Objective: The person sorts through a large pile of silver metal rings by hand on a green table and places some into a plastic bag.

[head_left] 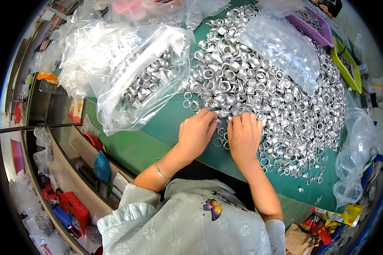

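Note:
A large heap of silver metal rings (251,80) covers much of the green table in front of me. At the heap's near edge, my left hand (195,134) has its thumb and fingertips closed on a silver ring (217,122). Close beside it, my right hand (245,138) bends its fingers down into the rings, thumb tucked inward; whatever lies under those fingertips is hidden. Between the two hands a few loose rings (218,142) rest on the table. An opened clear plastic bag (115,112) with more rings inside lies to the left of the heap.
A flat clear plastic bag (281,42) lies over the heap. Purple (323,40) and yellow-green (354,80) trays stand at far right; crumpled clear bags (353,148) lie at the right edge. Piled plastic bags (93,51) fill the far left. The green table (217,161) ends near my body.

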Tool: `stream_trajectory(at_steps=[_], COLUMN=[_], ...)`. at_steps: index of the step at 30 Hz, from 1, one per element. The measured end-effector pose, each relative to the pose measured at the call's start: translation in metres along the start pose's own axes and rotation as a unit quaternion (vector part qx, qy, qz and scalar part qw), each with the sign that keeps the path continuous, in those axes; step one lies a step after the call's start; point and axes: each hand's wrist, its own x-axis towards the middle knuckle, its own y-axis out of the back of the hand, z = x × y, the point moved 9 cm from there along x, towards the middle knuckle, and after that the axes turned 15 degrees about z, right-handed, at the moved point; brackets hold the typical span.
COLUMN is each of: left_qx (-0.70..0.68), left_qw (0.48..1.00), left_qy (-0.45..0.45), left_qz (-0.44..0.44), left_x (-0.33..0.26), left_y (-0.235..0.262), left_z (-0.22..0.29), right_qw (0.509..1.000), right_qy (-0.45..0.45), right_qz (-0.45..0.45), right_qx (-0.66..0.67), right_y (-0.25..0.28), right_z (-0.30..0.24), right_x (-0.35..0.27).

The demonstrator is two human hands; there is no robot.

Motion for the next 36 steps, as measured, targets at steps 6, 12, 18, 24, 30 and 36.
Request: stream_trajectory(at_steps=[6,12,18,24,30,36], left_qx=[-0.498,-0.630,-0.495,-0.587,0.124,0.284], left_qw=[0.730,0.546,0.710,0.680,0.926,0.924], left_qy=[0.445,0.512,0.430,0.430,0.052,-0.024], left_qz=[-0.144,-0.208,-0.255,-0.094,0.354,0.256], left_x=[-0.047,-0.079,-0.093,-0.059,0.035,0.047], left_y=[-0.032,-0.051,-0.037,0.008,0.148,0.119], left_z=[-0.034,0.004,0.021,-0.012,-0.064,-0.106], right_qw=[0.828,0.524,0.908,0.979,0.994,0.990], right_qy=[-0.391,-0.561,-0.262,-0.057,0.070,0.087], right_qz=[0.045,-0.155,-0.133,-0.027,-0.085,-0.016], right_qx=[0.399,0.622,0.298,0.192,0.015,0.110], right_y=[0.011,-0.013,0.033,0.045,0.000,0.007], right_z=[0.061,0.025,-0.005,0.002,-0.015,-0.028], right_x=[-0.033,-0.076,-0.055,-0.012,-0.010,-0.005])
